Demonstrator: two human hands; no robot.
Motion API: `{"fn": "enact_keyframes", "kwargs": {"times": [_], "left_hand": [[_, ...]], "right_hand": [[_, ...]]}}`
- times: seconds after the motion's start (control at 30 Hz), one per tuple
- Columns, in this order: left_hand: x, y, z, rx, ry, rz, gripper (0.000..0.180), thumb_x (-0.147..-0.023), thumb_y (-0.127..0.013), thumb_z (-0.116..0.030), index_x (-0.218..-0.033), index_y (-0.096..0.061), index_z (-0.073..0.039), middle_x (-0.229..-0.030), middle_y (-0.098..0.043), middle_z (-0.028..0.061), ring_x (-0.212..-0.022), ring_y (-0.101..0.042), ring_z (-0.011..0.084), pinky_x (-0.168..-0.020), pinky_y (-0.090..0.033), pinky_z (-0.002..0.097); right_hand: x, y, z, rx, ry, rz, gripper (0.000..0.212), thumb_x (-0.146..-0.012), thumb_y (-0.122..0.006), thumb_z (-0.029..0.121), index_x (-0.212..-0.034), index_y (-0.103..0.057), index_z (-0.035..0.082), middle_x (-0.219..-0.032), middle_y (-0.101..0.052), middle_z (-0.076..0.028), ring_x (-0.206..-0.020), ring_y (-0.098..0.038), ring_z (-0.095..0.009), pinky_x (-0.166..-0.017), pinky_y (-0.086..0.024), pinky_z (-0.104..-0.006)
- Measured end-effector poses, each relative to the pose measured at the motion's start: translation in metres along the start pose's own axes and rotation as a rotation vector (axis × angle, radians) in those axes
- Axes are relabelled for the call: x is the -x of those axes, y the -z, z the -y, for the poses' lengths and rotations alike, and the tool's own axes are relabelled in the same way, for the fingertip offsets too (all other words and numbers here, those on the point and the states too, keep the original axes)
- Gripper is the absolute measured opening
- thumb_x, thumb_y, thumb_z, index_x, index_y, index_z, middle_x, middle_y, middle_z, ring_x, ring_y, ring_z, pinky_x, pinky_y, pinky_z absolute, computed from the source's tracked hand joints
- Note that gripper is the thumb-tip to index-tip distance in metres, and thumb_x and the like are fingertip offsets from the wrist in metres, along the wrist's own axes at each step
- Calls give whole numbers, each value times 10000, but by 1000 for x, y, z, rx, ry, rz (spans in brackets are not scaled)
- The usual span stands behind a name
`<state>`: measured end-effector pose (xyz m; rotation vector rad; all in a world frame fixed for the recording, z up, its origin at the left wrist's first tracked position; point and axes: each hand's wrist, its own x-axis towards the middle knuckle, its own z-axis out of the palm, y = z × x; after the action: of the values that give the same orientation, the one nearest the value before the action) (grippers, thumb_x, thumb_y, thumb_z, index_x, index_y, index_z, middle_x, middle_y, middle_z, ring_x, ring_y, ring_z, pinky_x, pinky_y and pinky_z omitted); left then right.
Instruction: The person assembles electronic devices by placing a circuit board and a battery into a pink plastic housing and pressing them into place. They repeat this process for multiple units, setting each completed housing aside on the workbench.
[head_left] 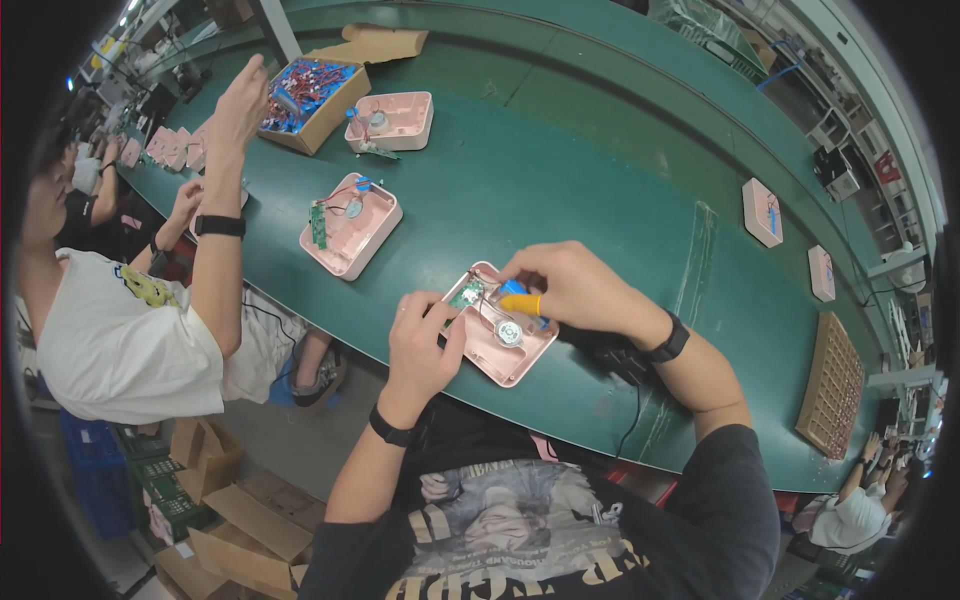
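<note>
A pink plastic housing [490, 358] lies open in front of me on the green bench. Inside it are a round silver speaker [509, 333], a small green circuit board [468, 294] and thin wires. My left hand [425, 345] grips the housing's left edge, fingertips close to the board. Over the far right part of the housing, my right hand [572, 288] has its fingers on a blue cylindrical battery [514, 289]. A yellow finger cot [521, 303] covers one of its fingers. The hand partly hides the battery.
Another open pink housing [375, 235] lies to the left, a further one [412, 118] beyond it. A co-worker's raised hand [240, 105] holds a blue battery near a carton [335, 112] of them. At right are two pink housings [760, 228] and a compartmented tray [832, 385].
</note>
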<state>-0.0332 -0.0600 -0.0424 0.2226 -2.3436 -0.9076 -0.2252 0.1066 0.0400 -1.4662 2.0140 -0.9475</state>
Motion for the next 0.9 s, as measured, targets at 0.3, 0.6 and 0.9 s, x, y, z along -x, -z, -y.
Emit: {"fn": "enact_keyframes", "kwargs": {"times": [0.3, 0.6, 0.9], "left_hand": [[-1, 0, -2, -2, -1, 8, 79, -868, -746, -46, -912, -693, -8, -1000, -631, 146, -906, -611, 346, -779, -510, 437], [0, 0, -2, 4, 11, 32, 74, -873, -744, -44, -914, -694, -8, -1008, -640, 147, -918, -619, 343, -789, -517, 433], [-3, -4, 10, -15, 76, -41, 156, -894, -747, -92, -1019, -691, -19, -1135, -660, 170, -1011, -633, 378, -873, -528, 447]], "right_hand": [[6, -32, -3, 379, 215, -133, 269, -876, -821, 181, -1095, -761, 37, -978, -650, -113, -870, -656, -296, -763, -556, -392], [4, -24, -14, 435, 254, -93, 279, -899, -779, 184, -1137, -726, 50, -983, -602, -114, -917, -632, -309, -824, -541, -419], [35, -14, 29, 646, 327, 222, 113, -863, -680, 97, -909, -724, 5, -927, -661, -143, -842, -719, -293, -722, -594, -431]]}}
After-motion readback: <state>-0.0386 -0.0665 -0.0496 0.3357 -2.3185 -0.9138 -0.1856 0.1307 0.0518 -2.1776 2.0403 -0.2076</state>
